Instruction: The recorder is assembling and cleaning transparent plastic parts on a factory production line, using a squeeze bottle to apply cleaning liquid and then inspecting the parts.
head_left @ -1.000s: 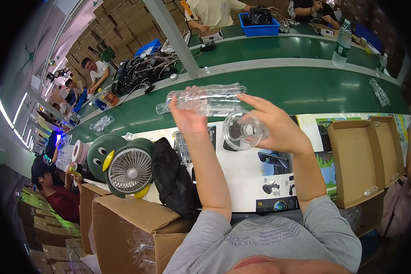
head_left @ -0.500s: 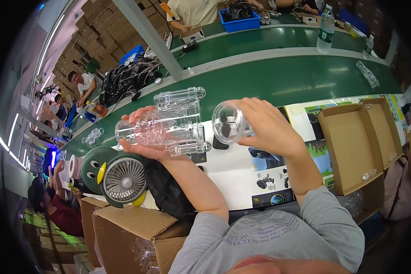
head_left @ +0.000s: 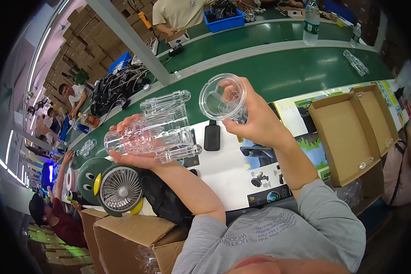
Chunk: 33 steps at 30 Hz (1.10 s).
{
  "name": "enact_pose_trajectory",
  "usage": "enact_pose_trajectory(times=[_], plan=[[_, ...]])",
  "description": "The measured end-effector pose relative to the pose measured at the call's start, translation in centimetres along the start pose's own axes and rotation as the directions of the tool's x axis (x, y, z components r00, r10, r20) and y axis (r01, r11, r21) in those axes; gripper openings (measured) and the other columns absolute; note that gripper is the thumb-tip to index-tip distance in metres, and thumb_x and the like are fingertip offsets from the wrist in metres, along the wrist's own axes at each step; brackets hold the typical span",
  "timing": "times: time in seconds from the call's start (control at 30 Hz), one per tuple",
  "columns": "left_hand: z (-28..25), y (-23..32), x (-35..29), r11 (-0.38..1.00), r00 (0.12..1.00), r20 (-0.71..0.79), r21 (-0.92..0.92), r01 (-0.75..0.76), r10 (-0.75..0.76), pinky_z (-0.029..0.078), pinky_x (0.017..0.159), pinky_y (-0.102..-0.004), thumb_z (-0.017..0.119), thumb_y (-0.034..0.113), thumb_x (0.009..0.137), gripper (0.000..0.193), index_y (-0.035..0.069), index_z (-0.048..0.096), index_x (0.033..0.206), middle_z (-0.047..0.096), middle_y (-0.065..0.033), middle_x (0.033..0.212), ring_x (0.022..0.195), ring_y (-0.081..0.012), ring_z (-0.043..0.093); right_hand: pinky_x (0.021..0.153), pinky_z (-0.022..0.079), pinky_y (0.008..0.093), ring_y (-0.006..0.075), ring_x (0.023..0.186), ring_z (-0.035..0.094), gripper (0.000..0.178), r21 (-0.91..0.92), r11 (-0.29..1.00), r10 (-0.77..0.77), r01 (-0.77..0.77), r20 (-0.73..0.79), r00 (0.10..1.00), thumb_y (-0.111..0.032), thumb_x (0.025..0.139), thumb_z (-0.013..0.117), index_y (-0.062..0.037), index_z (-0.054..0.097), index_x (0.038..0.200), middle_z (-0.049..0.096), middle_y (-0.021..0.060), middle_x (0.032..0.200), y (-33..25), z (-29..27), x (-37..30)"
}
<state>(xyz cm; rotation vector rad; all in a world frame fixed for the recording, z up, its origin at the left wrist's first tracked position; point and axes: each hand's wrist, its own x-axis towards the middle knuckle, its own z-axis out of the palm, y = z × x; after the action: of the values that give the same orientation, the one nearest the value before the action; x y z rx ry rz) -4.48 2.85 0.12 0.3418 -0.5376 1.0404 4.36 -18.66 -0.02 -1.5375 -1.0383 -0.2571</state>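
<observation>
Across the palm and fingers of my left hand (head_left: pixel 134 159) lies a clear plastic part (head_left: pixel 171 128), made up of several parallel tubes with rounded ends. The fingers show through it and wrap its left end. My right hand (head_left: pixel 262 119), higher and further right, grips a clear round cup-like plastic piece (head_left: pixel 220 101) by its narrow end. Its wide rim is tilted toward my left side, apart from the tubed part. Below the cup piece, a small flat black object (head_left: pixel 212 137) rests on printed sheets (head_left: pixel 221 171).
A penguin-shaped green fan (head_left: pixel 121 188) and black mesh bag (head_left: pixel 162 194) stand left, above an open carton (head_left: pixel 132 226). Right lies a shallow cardboard box (head_left: pixel 345 141). Beyond are a metal post (head_left: pixel 132 43), black cables (head_left: pixel 112 91), a water bottle (head_left: pixel 311 25), a blue bin (head_left: pixel 224 23) and co-workers.
My right hand has raised the cup piece and turned its wide rim more upward, uncovering the black object. The tubed part stays in my left hand. The whole view has shifted slightly.
</observation>
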Motion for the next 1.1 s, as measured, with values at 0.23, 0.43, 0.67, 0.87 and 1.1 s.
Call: enact_pose_trajectory(times=[0.23,0.43,0.67,0.87,1.1], plan=[[0.0,0.2,-0.1,0.998,0.999,-0.038,-0.064,0.028,-0.031,0.04,0.088,-0.0389,0.065,0.033,0.073,0.042,0.006,0.05,0.102,0.051,-0.0052,0.086,0.089,-0.0211,0.051,0.082,0.042,0.0326,0.0204,0.092,0.054,0.057,0.073,0.975,0.206,-0.212,0.085,0.975,-0.011,0.064,0.071,-0.0033,0.043,0.113,0.06,0.0086,0.095,0.0,-1.0,0.3],[0.8,0.2,-0.4,0.998,0.998,-0.031,-0.032,0.055,-0.056,0.041,0.088,-0.0386,0.063,0.036,0.074,0.042,0.006,0.052,0.101,0.053,-0.0056,0.088,0.09,-0.0212,0.051,0.077,0.043,0.038,0.0296,0.087,0.052,0.051,-0.37,0.902,-0.248,0.221,-0.025,0.969,-0.008,0.064,0.067,-0.0039,0.047,0.11,0.057,0.0094,0.094,1.6,0.6,0.1],[2.4,0.0,-1.1,0.999,1.0,-0.029,0.04,-0.003,0.004,0.039,0.092,-0.0371,0.065,0.033,0.073,0.04,0.006,0.049,0.098,0.051,-0.0044,0.09,0.091,-0.0185,0.051,0.08,0.039,0.0368,0.0273,0.091,0.049,0.051,-0.43,0.886,-0.175,0.173,0.036,0.984,-0.007,0.062,0.067,-0.0059,0.049,0.11,0.054,0.0074,0.095,0.5,1.3,-0.1],[3.1,-0.5,-1.5,1.0,1.0,-0.005,0.021,0.009,-0.009,0.04,0.089,-0.0363,0.066,0.033,0.072,0.042,0.005,0.048,0.098,0.051,-0.0056,0.089,0.089,-0.0198,0.051,0.077,0.038,0.035,0.0246,0.088,0.049,0.05,-0.514,0.843,-0.129,0.162,0.101,0.987,-0.01,0.059,0.072,-0.0081,0.053,0.105,0.054,0.0047,0.092,0.3,0.8,-0.6],[3.5,-1.2,-2.1,0.982,0.999,0.043,0.184,-0.03,0.022,0.041,0.087,-0.0389,0.061,0.037,0.074,0.043,0.004,0.051,0.101,0.053,-0.0068,0.088,0.089,-0.0206,0.051,0.075,0.039,0.0333,0.022,0.086,0.051,0.047,-0.538,0.832,-0.083,0.131,0.113,0.99,-0.009,0.058,0.072,-0.0096,0.053,0.1,0.053,0.0034,0.088,-0.1,1.6,-0.9]])
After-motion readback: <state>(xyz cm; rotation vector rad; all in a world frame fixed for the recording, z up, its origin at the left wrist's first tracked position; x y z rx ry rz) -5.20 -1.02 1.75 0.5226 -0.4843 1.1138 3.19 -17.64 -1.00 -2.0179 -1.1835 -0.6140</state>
